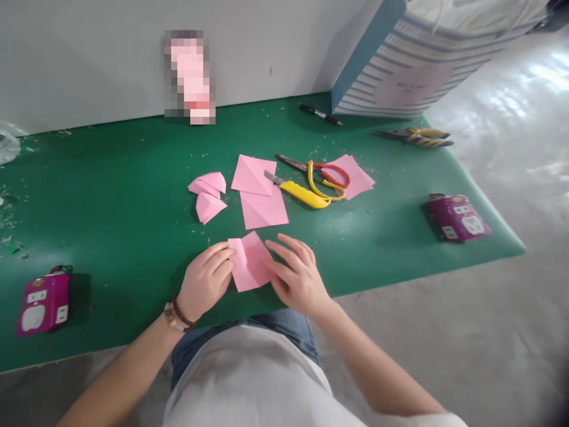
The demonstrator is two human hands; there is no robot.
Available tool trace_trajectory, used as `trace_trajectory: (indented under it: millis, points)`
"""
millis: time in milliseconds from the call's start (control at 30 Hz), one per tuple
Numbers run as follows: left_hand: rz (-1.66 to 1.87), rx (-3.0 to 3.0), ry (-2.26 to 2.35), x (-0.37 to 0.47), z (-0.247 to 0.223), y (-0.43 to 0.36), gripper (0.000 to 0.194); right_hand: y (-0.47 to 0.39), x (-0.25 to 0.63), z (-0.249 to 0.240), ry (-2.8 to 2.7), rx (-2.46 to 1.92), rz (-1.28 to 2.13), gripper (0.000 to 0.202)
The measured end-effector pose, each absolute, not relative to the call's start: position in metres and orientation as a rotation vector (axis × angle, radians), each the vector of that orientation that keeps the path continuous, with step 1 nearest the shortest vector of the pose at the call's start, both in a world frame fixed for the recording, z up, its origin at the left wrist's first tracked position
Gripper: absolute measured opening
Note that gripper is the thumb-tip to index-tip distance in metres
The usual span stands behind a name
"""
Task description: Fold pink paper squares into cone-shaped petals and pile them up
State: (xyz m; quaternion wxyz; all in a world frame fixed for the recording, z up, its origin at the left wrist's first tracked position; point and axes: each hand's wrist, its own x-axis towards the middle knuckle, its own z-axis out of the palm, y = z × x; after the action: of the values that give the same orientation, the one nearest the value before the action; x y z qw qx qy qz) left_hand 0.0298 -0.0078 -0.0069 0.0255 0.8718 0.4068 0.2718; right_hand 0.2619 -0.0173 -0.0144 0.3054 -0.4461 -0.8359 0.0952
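Note:
Between my hands, near the front of the green table, is a creased square of pink paper (251,264). My left hand (208,279) grips its left edge, fingers on top and the thumb out of sight. At the right edge, my right hand (297,271) pinches the paper low down, its upper fingers stretched out. Just beyond lie two creased pink squares (265,207), partly overlapping. Folded pink paper pieces (208,198) rest to their left. A yellow utility knife (306,194) lies with its blade on the upper square, touching scissors (329,178) with red and yellow handles.
More pink sheets (353,178) lie partly under the scissors. A pen (320,114), pliers (415,137) and a striped paper bag (400,71) are at the back right. Purple boxes stand at the left (44,302) and right (460,218) of the green table (133,237).

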Motion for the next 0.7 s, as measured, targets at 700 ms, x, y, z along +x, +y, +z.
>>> trace_trajectory:
  millis: [700]
  points:
    - [0.648, 2.477, 1.044, 0.026, -0.017, -0.005, 0.017, -0.004, 0.258, -0.023, -2.351, -1.092, 0.264, 0.014]
